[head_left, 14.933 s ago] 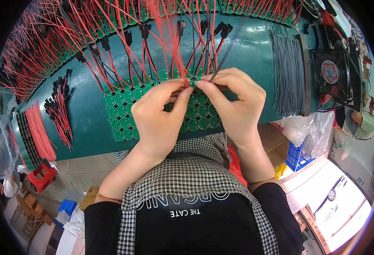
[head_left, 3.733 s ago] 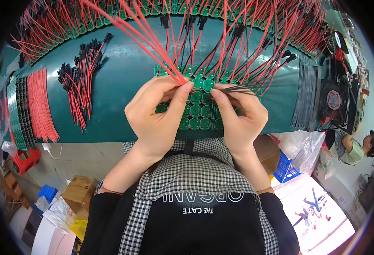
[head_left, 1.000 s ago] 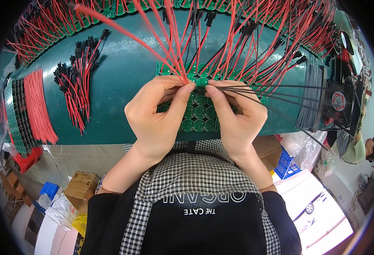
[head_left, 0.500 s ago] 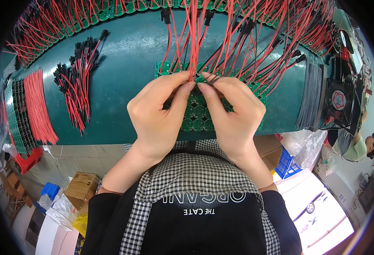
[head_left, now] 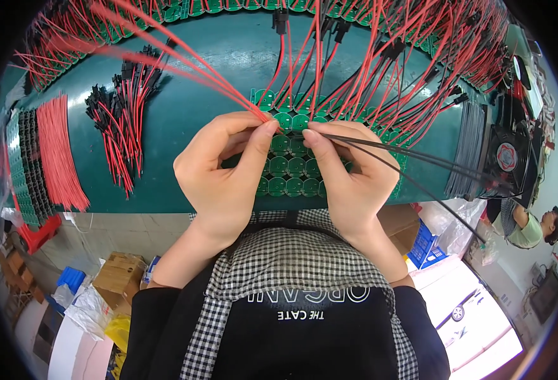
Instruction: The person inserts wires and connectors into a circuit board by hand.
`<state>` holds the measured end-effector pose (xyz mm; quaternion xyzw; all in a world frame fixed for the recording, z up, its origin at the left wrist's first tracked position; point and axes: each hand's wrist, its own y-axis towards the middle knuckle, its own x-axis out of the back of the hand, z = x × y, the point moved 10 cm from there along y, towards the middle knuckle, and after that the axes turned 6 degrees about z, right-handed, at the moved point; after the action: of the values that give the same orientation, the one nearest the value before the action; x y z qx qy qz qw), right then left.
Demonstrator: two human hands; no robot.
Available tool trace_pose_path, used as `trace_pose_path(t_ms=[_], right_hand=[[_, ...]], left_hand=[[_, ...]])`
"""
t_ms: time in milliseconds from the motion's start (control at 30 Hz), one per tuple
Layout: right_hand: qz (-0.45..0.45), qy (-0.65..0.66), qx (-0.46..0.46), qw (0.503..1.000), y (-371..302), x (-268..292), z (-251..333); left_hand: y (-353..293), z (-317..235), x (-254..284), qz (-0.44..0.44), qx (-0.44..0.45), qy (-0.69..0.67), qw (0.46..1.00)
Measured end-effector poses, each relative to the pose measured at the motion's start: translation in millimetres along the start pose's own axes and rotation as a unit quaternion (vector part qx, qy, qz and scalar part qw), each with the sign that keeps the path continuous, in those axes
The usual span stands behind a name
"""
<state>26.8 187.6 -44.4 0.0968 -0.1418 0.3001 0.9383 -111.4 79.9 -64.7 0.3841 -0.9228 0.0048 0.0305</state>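
Note:
Between finger and thumb, my left hand (head_left: 225, 168) pinches several long red wires (head_left: 212, 77), which fan out up and to the left. My right hand (head_left: 358, 174) pinches several black wires (head_left: 412, 151) that stretch out to the right. Both sets of fingertips are close together, a small gap apart, over a panel of round green circuit boards (head_left: 288, 167). Red and black leads with black plugs (head_left: 280, 25) rise from the panel's far rows. My fingers hide the wire ends and part of the panel.
On the green table (head_left: 196, 152), a bundle of plug leads (head_left: 127, 120) lies left, beside cut red wires (head_left: 61, 155) and stacked boards (head_left: 28, 168). Dark wires (head_left: 466, 149) and a black fan (head_left: 506, 155) stand right. More wired boards (head_left: 174, 12) line the far edge.
My hands have drawn slightly apart. The red wires, upright before, have swung left with my left hand, and the black wires now extend right from my right hand.

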Motion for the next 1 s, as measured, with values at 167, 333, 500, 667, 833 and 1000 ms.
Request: trace_pose_path(t_ms=[167,333,500,667,833,1000], right_hand=[[-0.003,-0.005,-0.006,1.0,0,1,-3],[-0.001,-0.013,-0.01,1.0,0,1,-4],[-0.001,-0.016,0.001,1.0,1,0,-1],[0.0,-0.017,-0.002,1.0,1,0,-1],[0.002,-0.03,0.008,1.0,3,0,1],[0.011,-0.059,0.038,0.997,4,-3,8]], left_hand=[[1,-1,-3,0.009,-0.009,0.007,1.0],[1,-3,-6,0.025,-0.016,0.047,0.998],[0,-5,-6,0.022,-0.03,0.047,0.998],[0,-5,-7,0.019,-0.032,0.046,0.998],[1,-4,-7,0.017,-0.035,0.038,0.999],[1,-11,-11,0.026,-0.057,0.089,0.994]])
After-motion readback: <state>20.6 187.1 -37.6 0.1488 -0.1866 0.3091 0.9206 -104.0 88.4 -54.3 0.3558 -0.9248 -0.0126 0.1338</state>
